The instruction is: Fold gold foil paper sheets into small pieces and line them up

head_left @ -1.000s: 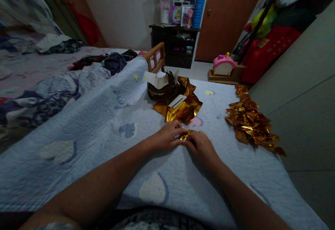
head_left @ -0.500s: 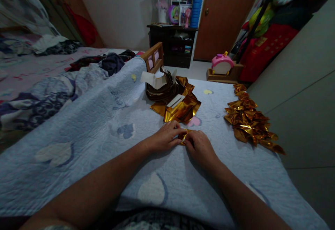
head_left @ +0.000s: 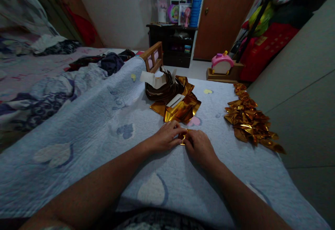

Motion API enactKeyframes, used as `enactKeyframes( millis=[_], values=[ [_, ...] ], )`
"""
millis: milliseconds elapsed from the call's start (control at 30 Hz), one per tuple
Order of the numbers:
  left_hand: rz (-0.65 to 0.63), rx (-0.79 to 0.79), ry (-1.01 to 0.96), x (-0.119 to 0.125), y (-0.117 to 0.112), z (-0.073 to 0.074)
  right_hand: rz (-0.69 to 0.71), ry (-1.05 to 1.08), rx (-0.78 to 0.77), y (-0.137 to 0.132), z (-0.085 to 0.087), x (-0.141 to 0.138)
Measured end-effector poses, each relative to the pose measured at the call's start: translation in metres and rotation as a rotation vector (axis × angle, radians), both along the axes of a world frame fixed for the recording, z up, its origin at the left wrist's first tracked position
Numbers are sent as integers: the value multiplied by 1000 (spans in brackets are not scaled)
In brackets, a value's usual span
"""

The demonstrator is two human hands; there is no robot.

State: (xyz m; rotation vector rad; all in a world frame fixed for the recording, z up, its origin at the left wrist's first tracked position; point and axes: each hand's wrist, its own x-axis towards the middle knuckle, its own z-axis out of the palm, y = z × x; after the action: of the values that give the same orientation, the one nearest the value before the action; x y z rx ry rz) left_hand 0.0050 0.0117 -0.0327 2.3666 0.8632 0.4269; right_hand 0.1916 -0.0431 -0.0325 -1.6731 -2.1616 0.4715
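A small piece of gold foil paper [head_left: 184, 137] lies on the bed between my hands, mostly covered by fingers. My left hand [head_left: 167, 136] grips its left side, thumb and fingers closed on it. On the other side, my right hand [head_left: 200, 146] pinches the foil's right part, with the fingertips partly hidden. Just beyond my hands are loose gold foil sheets [head_left: 183, 109] and a curled stack of dark-edged paper [head_left: 161, 92]. Over to the right, folded gold foil pieces [head_left: 248, 122] are heaped in a long pile.
A pale blue quilt [head_left: 99, 146] with heart patterns covers the bed. A wooden bed rail [head_left: 153, 57] rises behind the paper stack. White cabinet doors [head_left: 303, 118] stand close on the right. Crumpled clothes [head_left: 112, 62] lie at left; a pink toy case [head_left: 222, 63] sits beyond the bed.
Both hands stay at the same spot on the foil. Only slight finger movement shows, and the small foil piece between them has shifted a little.
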Motion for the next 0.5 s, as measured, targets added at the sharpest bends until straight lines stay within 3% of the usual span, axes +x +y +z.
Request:
enactKeyframes(
  millis=[500],
  values=[
    [-25,-2,0,-3,0,0,6,-26,-14,0,4,-1]
  ],
)
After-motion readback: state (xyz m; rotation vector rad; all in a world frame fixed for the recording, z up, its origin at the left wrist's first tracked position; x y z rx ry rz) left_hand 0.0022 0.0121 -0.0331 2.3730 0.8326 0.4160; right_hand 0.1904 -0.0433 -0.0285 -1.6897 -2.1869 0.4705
